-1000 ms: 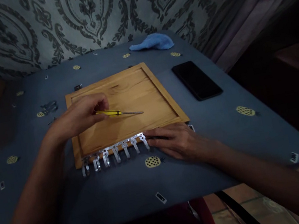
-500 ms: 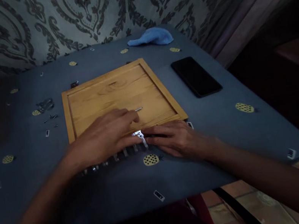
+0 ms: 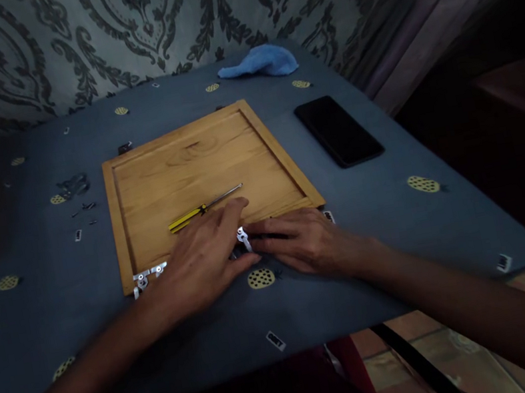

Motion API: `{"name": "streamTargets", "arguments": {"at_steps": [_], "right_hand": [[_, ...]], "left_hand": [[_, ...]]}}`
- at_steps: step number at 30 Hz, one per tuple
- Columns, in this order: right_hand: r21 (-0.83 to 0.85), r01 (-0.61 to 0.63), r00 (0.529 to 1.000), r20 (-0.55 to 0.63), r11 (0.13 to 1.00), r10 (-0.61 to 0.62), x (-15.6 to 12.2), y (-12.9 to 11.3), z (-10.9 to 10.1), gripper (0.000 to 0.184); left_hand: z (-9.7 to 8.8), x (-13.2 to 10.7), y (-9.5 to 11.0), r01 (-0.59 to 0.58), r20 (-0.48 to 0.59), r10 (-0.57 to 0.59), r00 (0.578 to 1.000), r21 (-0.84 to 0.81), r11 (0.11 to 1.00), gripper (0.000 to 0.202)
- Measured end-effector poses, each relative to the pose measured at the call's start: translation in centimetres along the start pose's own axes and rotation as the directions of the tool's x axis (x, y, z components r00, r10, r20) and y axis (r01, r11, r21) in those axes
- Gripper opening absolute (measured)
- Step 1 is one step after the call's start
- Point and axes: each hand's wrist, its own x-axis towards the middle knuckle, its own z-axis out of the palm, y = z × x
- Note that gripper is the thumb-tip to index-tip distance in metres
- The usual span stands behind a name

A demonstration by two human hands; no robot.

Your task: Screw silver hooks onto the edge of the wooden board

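Observation:
A shallow wooden tray-like panel with a raised rim (image 3: 280, 153) lies on the table. Along its front edge runs a row of shiny metal hooks; the ones at the left corner, such as this hook (image 3: 142, 280), are screwed on. My left hand (image 3: 202, 254) rests over that edge, thumb and forefinger stretched apart on either side of a bright metal hook (image 3: 242, 235). From the right, my right hand (image 3: 308, 239) has its fingertips closed at this same hook. A yellow-and-black screwdriver (image 3: 190, 217) lies on the panel just beyond my left hand.
A black phone (image 3: 340, 130) lies right of the panel. Scissors (image 3: 74, 186) and several small screws (image 3: 88, 206) lie to the left. At the back is a blue cloth (image 3: 262, 62), near the patterned curtain (image 3: 151, 26). The pineapple-print cloth covers the table.
My left hand has shifted toward me and turned, uncovering the screwdriver and the hooks at the left corner. My right hand stays by the hook. The view has shifted slightly.

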Motion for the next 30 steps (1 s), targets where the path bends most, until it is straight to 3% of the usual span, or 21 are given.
{"name": "streamTargets", "arguments": {"at_steps": [12, 30], "right_hand": [[-0.038, 0.008, 0.997, -0.070, 0.999, -0.011, -0.07, -0.23, -0.02, 0.023], [-0.035, -0.016, 1.000, 0.006, 0.999, 0.016, 0.16, -0.22, -0.59, 0.031]], "left_hand": [[0.32, -0.36, -0.25, -0.038, -0.063, 0.037, 0.997, -0.011, 0.999, 0.061], [0.64, -0.27, -0.13, 0.102, -0.021, -0.102, 0.995, -0.030, 0.994, 0.059]]}}
